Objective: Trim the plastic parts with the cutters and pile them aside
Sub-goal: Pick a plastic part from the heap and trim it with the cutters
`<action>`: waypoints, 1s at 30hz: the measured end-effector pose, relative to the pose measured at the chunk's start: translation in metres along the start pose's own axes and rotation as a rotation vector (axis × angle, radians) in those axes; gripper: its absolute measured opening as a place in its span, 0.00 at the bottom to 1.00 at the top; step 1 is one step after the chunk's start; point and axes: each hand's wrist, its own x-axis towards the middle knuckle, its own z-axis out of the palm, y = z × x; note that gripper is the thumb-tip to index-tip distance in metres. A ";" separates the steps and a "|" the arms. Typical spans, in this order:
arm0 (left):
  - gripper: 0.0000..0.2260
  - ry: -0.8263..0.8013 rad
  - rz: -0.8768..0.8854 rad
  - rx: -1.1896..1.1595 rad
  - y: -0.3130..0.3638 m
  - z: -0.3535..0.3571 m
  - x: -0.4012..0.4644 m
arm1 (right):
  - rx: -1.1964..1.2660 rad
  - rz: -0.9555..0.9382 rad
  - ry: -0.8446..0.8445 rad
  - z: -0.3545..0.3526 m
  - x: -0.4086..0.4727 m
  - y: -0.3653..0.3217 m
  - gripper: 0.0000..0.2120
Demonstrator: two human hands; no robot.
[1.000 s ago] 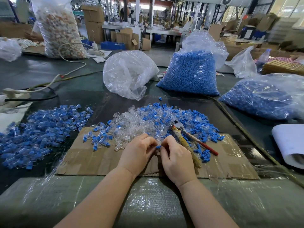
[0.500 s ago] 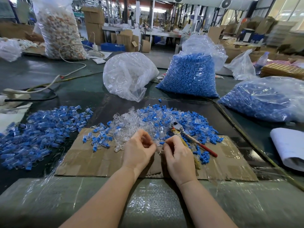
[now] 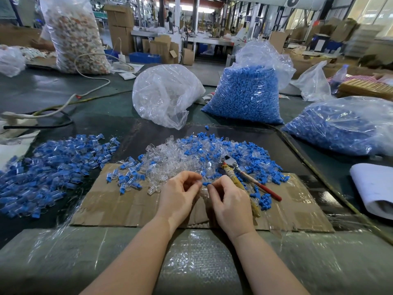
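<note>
Hands parted – right hand (image 3: 230, 204) pinching blue part (image 3: 206, 183)

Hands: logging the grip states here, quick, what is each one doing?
Left hand: fingers curled, pinching at a clear part; hold not clearly visible.
Right hand: closed on a small blue part at its fingertips.

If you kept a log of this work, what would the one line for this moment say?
left hand: pinching clear part | right hand: pinching small blue part | cutters: lying untouched on pile | done pile: at left
</note>
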 end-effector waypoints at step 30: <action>0.06 -0.036 0.034 0.023 0.000 -0.001 -0.001 | 0.067 -0.156 -0.003 0.001 0.001 0.004 0.09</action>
